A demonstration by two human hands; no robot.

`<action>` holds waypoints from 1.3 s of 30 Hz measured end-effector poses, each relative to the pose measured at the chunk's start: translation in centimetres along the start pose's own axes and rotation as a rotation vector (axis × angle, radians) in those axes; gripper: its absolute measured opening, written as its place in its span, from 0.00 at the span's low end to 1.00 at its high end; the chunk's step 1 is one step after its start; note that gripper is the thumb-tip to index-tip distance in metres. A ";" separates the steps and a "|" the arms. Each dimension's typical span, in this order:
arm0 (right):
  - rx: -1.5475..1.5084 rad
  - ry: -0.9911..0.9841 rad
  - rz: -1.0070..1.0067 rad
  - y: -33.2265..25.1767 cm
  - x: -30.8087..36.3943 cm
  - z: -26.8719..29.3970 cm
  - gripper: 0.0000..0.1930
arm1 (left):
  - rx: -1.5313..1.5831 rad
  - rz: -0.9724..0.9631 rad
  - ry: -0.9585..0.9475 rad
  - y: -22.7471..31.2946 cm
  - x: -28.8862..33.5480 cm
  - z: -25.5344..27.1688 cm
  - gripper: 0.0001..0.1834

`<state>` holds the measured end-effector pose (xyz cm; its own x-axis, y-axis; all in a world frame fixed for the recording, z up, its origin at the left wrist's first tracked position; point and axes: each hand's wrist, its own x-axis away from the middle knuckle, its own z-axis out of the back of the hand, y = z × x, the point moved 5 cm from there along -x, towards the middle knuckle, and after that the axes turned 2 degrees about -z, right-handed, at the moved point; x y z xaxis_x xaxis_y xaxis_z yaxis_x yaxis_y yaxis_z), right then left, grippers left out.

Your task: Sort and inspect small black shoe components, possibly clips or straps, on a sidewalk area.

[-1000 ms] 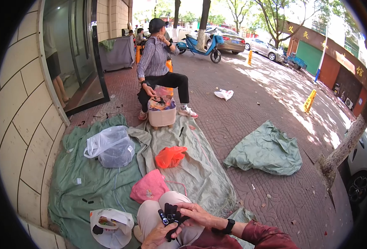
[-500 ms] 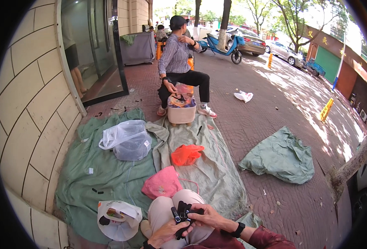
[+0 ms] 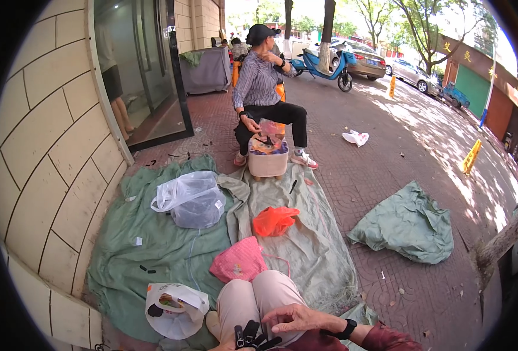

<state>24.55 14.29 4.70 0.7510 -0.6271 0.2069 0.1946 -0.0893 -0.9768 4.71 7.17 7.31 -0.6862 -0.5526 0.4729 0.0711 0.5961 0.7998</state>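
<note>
Over my lap, at the lower edge of the picture, my left hand (image 3: pixel 228 346) is closed on a bunch of black straps with small silver buckles (image 3: pixel 248 336). Most of that hand is cut off by the edge. My right hand (image 3: pixel 299 319), with a black band at its wrist, hovers just right of and above the straps. Its thumb and fingers are apart, with nothing seen between them. Beyond my knees lies a pink patterned cloth bag (image 3: pixel 235 259). A white paper or plastic bag (image 3: pixel 177 316) with things in it stands left of my legs.
Green sheeting (image 3: pixel 153 251) covers the paving, with a clear plastic bag (image 3: pixel 197 205) and a red plastic bag (image 3: pixel 273 221) on it. Ahead, a seated person (image 3: pixel 259 82) reaches into a pale bin (image 3: pixel 268 165). A green sack (image 3: pixel 408 225) lies right; a tiled wall (image 3: pixel 42 158) runs left.
My right hand has let go of the straps and its fingers have spread. My left hand and the straps have dropped toward the lower edge. The whole view has shifted slightly.
</note>
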 end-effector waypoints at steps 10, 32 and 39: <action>-0.181 -0.235 -0.213 1.0 1.4 -2.0 0.21 | 0.189 0.086 0.210 -4.7 3.2 1.9 0.10; -0.619 -0.054 -0.234 2.5 0.3 -1.6 0.13 | 0.034 0.043 0.240 -7.1 1.3 3.8 0.16; -0.650 -0.054 -0.213 2.8 0.1 -1.7 0.13 | -0.021 0.032 0.250 -8.3 0.7 4.2 0.18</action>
<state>24.11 12.65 1.85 0.7718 -0.5067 0.3842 -0.0639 -0.6629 -0.7459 0.61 4.24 -0.56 -0.4829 -0.6625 0.5726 0.1064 0.6047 0.7893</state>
